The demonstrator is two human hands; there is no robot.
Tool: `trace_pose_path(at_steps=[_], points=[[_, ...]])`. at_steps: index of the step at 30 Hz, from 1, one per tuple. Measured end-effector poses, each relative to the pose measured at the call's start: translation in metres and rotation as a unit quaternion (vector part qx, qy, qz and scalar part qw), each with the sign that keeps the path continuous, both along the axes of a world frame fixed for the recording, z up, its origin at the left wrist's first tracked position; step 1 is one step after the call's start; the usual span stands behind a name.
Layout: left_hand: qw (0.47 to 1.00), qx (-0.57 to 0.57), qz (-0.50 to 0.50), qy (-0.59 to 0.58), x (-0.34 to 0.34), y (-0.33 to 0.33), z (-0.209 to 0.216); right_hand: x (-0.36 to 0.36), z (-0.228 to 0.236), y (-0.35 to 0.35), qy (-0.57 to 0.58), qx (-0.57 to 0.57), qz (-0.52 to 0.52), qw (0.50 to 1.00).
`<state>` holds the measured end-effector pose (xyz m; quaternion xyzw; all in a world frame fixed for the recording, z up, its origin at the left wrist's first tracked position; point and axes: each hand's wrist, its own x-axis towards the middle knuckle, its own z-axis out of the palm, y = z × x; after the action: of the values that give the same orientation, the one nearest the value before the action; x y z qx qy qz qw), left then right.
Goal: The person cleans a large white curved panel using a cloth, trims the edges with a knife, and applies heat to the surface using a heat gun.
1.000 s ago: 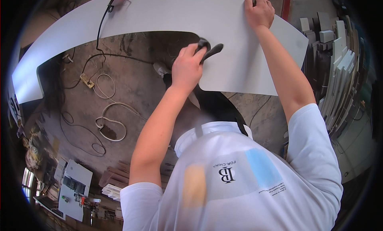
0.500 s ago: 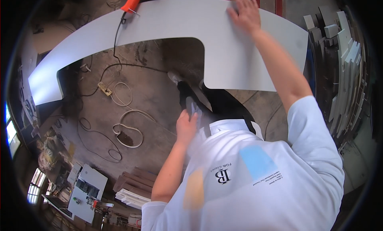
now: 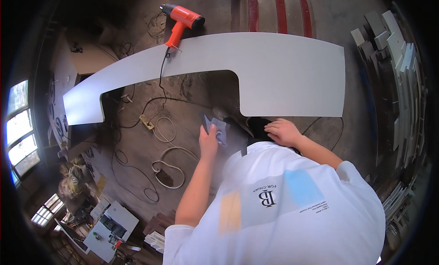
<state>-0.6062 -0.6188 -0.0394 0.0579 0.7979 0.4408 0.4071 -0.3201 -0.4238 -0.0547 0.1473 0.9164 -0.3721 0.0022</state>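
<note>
My left hand [image 3: 209, 139] is closed on a crumpled blue-grey sheet [image 3: 220, 129], in front of my body. Whether it is cloth or paper I cannot tell. My right hand [image 3: 283, 131] lies over the dark clothing at my leg, just below the white panel's near edge; its fingers are stretched and hold nothing visible. The large curved white panel [image 3: 292, 73] spans the view, with a wide notch cut in its near side. An orange heat gun [image 3: 178, 25] rests at the panel's far edge, its black nozzle pointing left.
The heat gun's black cord [image 3: 161, 77] crosses the panel to a power strip [image 3: 147, 122] on the floor. Pale looped cable [image 3: 183, 166] lies nearby. Stacked boards [image 3: 398, 82] stand at right; red strips [image 3: 280, 13] lie beyond the panel. A machine [image 3: 112, 226] stands lower left.
My right hand has left the panel's far part and come back beside my leg. The left hand still grips the sheet. The view has shifted, bringing the whole heat gun into sight.
</note>
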Motion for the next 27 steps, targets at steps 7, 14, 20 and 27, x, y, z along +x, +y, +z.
trace_pose_path(at_steps=[7,14,20,27], points=[[0.972,0.146,0.025,-0.185,-0.036,0.179,0.056,0.034,0.004,0.023,-0.106,-0.025,-0.195,0.975],[0.968,0.239,-0.07,-0.012,-0.13,0.274,0.111,0.065,-0.016,-0.01,-0.217,-0.179,-0.383,0.88],[0.953,0.111,-0.173,0.225,-0.255,0.232,-0.002,0.141,-0.129,-0.118,-0.199,-0.254,-0.464,0.825],[0.816,-0.122,-0.353,0.441,-0.305,0.237,-0.021,0.07,-0.047,-0.19,-0.286,-0.375,-0.584,0.661]])
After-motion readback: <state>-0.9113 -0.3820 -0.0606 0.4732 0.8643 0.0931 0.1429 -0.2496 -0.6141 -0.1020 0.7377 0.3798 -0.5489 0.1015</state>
